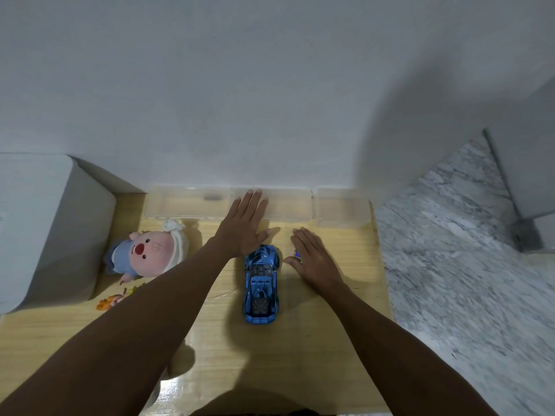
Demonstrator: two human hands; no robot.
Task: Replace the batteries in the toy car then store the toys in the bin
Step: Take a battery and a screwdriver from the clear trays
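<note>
A blue toy car (262, 285) stands on its wheels in the middle of the wooden table (315, 340), nose pointing to the wall. My left hand (244, 225) hovers flat and open just beyond the car's nose, fingers over a clear plastic bin (186, 203). My right hand (313, 259) lies flat and open to the right of the car, partly covering a small blue and silver item (297, 254) that I cannot identify. A pink plush pig (147, 253) in blue clothes lies at the left. A small orange toy (109, 301) lies near it, partly hidden by my left arm.
Two more clear bins stand along the wall: one in the middle (291, 205) and a smaller one at the right (344, 208). A large white box-like object (45, 229) borders the table's left. Marble floor (465, 280) lies past the right edge.
</note>
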